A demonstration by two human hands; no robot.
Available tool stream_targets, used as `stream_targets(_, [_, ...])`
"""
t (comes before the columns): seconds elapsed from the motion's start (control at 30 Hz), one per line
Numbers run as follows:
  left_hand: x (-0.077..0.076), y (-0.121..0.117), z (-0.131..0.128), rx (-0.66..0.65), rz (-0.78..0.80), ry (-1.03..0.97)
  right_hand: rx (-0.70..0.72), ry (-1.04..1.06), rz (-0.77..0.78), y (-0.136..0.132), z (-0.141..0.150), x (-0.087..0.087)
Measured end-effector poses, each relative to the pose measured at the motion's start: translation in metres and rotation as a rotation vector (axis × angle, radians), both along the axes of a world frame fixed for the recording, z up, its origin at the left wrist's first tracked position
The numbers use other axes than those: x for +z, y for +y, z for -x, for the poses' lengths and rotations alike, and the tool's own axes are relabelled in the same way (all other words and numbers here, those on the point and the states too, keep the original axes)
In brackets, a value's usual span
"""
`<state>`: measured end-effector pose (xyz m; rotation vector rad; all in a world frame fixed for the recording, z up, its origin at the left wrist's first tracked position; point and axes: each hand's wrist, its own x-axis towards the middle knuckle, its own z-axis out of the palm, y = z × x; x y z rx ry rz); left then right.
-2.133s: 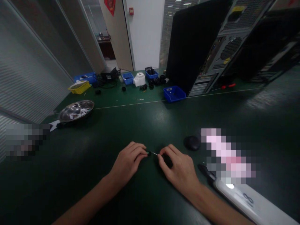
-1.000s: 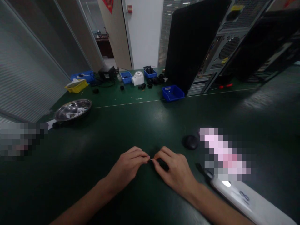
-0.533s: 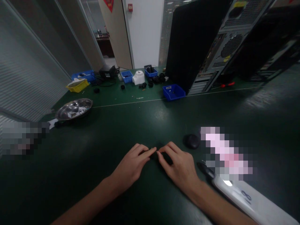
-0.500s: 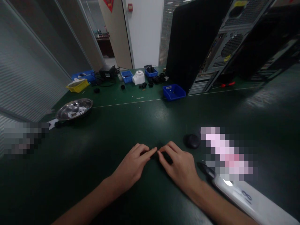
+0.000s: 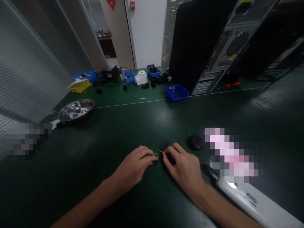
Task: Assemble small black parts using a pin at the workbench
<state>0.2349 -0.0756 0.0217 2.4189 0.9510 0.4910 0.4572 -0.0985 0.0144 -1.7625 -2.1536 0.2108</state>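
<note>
Pinched between thumb and fingertips, the left hand point(image 5: 136, 163) grips a tiny green-tipped part point(image 5: 156, 154) low over the dark green bench mat point(image 5: 118, 126). Right hand point(image 5: 184, 166) is closed around a small dark-handled tool point(image 5: 170, 157), its thin metal tip point(image 5: 161, 151) just beside the part. Likely light, stiff and easily dropped, the part is best held by its sides. Round black cap point(image 5: 195, 142) lies near.

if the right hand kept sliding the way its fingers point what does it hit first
The right hand points left toward the left hand. First in line is probably the small green part pinched at the left fingertips, just ahead of the thin metal tip it holds.
</note>
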Motion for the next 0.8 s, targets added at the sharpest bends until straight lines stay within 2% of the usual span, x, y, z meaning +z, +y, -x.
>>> stream_targets(0.2, [-0.002, 0.004, 0.0, -0.095, -0.057, 0.09, -0.015, -0.011, 0.001, 0.001, 0.0, 0.002])
stream_targets(0.3, [0.0, 0.017, 0.016, -0.004, -0.05, 0.086, 0.007, 0.002, 0.005, 0.0, -0.001, 0.003])
stream_targets(0.4, [0.002, 0.042, 0.051, 0.166, -0.045, 0.062, 0.024, 0.034, 0.014, 0.0, -0.001, 0.003])
stream_targets(0.6, [-0.001, 0.09, 0.157, 0.544, -0.157, 0.204, 0.038, 0.07, 0.008, -0.001, -0.002, 0.002])
stream_targets(0.7, [-0.008, 0.099, 0.198, 0.667, -0.227, 0.274, 0.038, 0.07, 0.008, -0.001, -0.002, 0.001])
stream_targets(0.8, [-0.017, 0.099, 0.216, 0.719, -0.299, 0.303, 0.033, 0.061, 0.0, 0.0, -0.001, 0.001])
